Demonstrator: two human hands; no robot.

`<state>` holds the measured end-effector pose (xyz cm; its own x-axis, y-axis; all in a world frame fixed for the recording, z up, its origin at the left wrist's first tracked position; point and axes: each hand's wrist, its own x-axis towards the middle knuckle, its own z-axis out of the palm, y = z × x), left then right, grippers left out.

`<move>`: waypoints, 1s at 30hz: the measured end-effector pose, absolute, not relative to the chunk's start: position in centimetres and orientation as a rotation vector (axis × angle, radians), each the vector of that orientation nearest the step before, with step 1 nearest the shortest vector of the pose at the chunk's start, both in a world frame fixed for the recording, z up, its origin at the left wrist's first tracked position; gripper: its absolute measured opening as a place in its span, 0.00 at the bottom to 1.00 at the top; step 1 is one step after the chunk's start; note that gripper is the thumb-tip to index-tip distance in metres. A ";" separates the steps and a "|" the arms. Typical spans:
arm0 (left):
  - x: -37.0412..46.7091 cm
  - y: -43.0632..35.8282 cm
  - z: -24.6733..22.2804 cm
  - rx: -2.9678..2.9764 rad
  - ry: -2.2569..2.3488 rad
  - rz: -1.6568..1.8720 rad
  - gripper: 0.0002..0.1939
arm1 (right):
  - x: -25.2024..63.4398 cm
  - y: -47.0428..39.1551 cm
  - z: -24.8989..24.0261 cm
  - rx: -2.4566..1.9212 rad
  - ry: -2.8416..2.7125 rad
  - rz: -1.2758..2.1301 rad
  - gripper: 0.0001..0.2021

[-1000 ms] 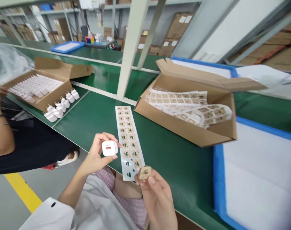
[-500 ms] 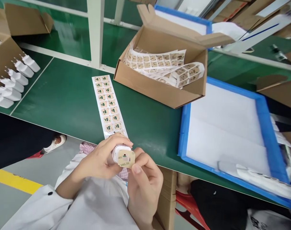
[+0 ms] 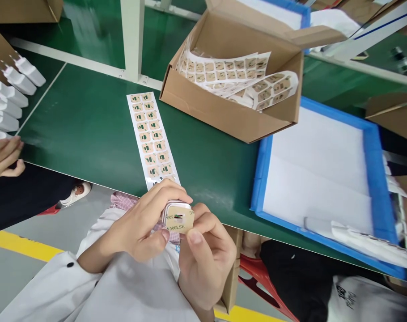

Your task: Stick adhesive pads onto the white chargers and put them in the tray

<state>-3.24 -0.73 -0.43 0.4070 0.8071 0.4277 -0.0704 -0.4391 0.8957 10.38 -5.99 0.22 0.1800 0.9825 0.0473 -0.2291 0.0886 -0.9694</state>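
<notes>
My left hand [image 3: 145, 226] is closed around a small white plastic housing [image 3: 165, 209], most of which the fingers and a sticker hide. Over the housing's end face sits a tan adhesive sticker [image 3: 176, 226] printed "300LSE", with a small cutout in its middle. The thumb and forefinger of my right hand [image 3: 208, 252] pinch the sticker's right edge. Whether its whole face touches the housing I cannot tell. Just beyond my hands, a white sheet of tan stickers [image 3: 150, 137] lies on the green table [image 3: 99, 129].
An open cardboard box [image 3: 223, 118] with several sticker sheets stands behind. At right is a blue tray [image 3: 260, 179] lined with white, with white pieces along its near edge. White plug adapters [image 3: 19, 82] line the left, near another person's hand [image 3: 4, 158].
The sticker has moved up and left over the housing's end, covering more of it than before. Another person's hand has come into view at the left. The view has shifted slightly.
</notes>
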 end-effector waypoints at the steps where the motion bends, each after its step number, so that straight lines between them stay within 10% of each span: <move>1: -3.2 -0.8 -0.4 1.718 0.648 1.171 0.20 | 10.4 -5.9 0.3 -1.069 -0.949 1.127 0.15; 30: -3.0 -1.0 -0.4 1.669 0.619 1.231 0.22 | 10.1 -5.9 0.5 -0.960 -0.893 1.158 0.12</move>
